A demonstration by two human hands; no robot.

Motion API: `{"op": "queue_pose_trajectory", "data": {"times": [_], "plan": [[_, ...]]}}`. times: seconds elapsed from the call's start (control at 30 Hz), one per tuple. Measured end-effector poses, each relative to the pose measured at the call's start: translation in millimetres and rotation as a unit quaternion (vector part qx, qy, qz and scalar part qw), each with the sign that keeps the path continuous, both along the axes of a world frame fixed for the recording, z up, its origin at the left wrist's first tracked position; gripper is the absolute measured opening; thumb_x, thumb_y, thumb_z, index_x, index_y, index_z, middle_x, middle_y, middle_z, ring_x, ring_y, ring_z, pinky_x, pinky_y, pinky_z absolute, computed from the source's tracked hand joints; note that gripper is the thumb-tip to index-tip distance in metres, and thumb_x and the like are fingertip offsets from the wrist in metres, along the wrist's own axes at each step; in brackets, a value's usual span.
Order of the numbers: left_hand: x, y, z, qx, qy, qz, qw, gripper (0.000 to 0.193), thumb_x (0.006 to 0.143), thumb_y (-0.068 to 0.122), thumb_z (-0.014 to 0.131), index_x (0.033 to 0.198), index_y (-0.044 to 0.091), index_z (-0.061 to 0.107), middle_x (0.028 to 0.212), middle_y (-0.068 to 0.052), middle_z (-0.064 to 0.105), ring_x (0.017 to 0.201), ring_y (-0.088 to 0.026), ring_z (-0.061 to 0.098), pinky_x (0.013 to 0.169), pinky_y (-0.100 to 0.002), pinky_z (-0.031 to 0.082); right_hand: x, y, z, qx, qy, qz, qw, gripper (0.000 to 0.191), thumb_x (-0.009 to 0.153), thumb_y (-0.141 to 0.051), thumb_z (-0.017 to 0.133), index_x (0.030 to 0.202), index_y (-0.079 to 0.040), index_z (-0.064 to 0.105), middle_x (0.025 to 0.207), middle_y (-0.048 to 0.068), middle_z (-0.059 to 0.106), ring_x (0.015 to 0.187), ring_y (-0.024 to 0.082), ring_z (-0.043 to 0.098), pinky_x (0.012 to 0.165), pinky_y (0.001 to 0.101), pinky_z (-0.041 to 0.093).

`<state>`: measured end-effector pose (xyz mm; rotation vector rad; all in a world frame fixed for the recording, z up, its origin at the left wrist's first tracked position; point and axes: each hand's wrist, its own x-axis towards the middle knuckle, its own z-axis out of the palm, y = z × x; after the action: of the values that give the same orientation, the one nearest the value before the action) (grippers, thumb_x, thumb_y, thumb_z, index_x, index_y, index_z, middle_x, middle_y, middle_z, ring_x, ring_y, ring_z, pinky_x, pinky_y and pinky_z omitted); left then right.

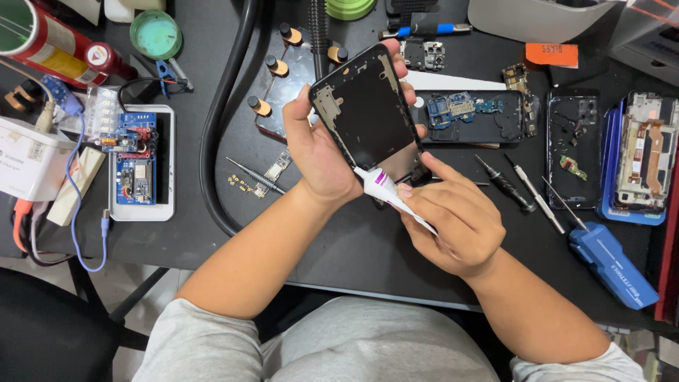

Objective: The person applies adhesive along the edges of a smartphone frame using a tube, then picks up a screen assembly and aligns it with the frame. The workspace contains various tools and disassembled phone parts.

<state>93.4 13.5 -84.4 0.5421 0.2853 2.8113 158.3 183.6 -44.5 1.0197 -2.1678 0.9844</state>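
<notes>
From the head view we see our left hand [322, 152] wrapped around a black phone frame [368, 110], thumb on its near edge and fingertips showing past the far edge — a full, firm hold that keeps it tilted above the black table [353, 247]. Our right hand [449, 223] pinches a small white tube [387, 189] with purple print, fingers closed tight on it, and its tip meets the frame's lower corner. Just beyond the frame lies an opened phone [467, 117] with a blue board showing. To the right of our right hand rest two screwdrivers [527, 187] and a blue tool [612, 265]. Left of our left hand lie a thin driver [254, 175] and a thick black hose [223, 106] — near the table's left side sits a white tray [165, 163] carrying blue boards.
</notes>
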Motion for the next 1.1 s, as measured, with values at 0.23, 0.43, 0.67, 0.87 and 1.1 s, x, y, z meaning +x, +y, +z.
{"op": "queue_pose_trajectory", "data": {"times": [0.23, 0.43, 0.67, 0.87, 1.1], "plan": [[-1.0, -4.5, 3.4, -0.002, 0.000, 0.009, 1.000, 0.086, 0.105, 0.067, 0.037, 0.159, 0.001, 0.036, 0.132, -0.008, 0.055, 0.115, -0.020, 0.057, 0.098, -0.046, 0.054, 0.0, -0.9, 1.3, 0.006, -0.002, 0.003, 1.000, 0.030, 0.077, 0.011, 0.083, 0.103, 0.003, 0.072, 0.086, 0.011, 0.070, 0.082, 0.023, 0.074, 0.104, 0.0524, 0.059], [-4.1, -6.0, 4.2, -0.011, -0.008, 0.018, 1.000, 0.086, 0.104, 0.067, 0.037, 0.159, 0.001, 0.036, 0.133, -0.007, 0.054, 0.116, -0.020, 0.057, 0.099, -0.047, 0.056, -0.9, -1.2, 1.9, 0.009, -0.001, 0.006, 1.000, 0.030, 0.077, 0.010, 0.083, 0.104, 0.003, 0.072, 0.086, 0.012, 0.070, 0.082, 0.024, 0.074, 0.104, 0.0527, 0.058], [-7.1, -10.7, 3.1, -0.021, -0.002, 0.022, 1.000, 0.085, 0.104, 0.067, 0.038, 0.159, 0.002, 0.036, 0.133, -0.007, 0.055, 0.116, -0.020, 0.057, 0.100, -0.048, 0.056, -2.4, -1.2, 2.8, 0.018, -0.003, 0.011, 1.000, 0.031, 0.075, 0.011, 0.081, 0.104, 0.004, 0.072, 0.085, 0.012, 0.070, 0.080, 0.024, 0.073, 0.104, 0.0531, 0.058], [-8.1, -12.3, 2.8, -0.020, 0.009, 0.029, 0.999, 0.084, 0.105, 0.066, 0.038, 0.159, 0.002, 0.037, 0.133, -0.007, 0.056, 0.114, -0.020, 0.059, 0.096, -0.047, 0.053, -1.5, -1.5, 3.4, 0.022, -0.007, 0.011, 1.000, 0.030, 0.075, 0.011, 0.080, 0.103, 0.004, 0.072, 0.082, 0.012, 0.069, 0.078, 0.023, 0.072, 0.104, 0.0530, 0.058], [-12.1, -14.8, 3.5, -0.012, 0.014, 0.025, 1.000, 0.082, 0.105, 0.066, 0.037, 0.158, 0.003, 0.038, 0.133, -0.007, 0.056, 0.115, -0.019, 0.060, 0.095, -0.046, 0.053, -2.3, -2.0, 3.9, 0.023, -0.006, 0.013, 1.000, 0.026, 0.076, 0.010, 0.081, 0.100, 0.004, 0.071, 0.082, 0.013, 0.070, 0.078, 0.024, 0.072, 0.104, 0.0530, 0.058]]}}
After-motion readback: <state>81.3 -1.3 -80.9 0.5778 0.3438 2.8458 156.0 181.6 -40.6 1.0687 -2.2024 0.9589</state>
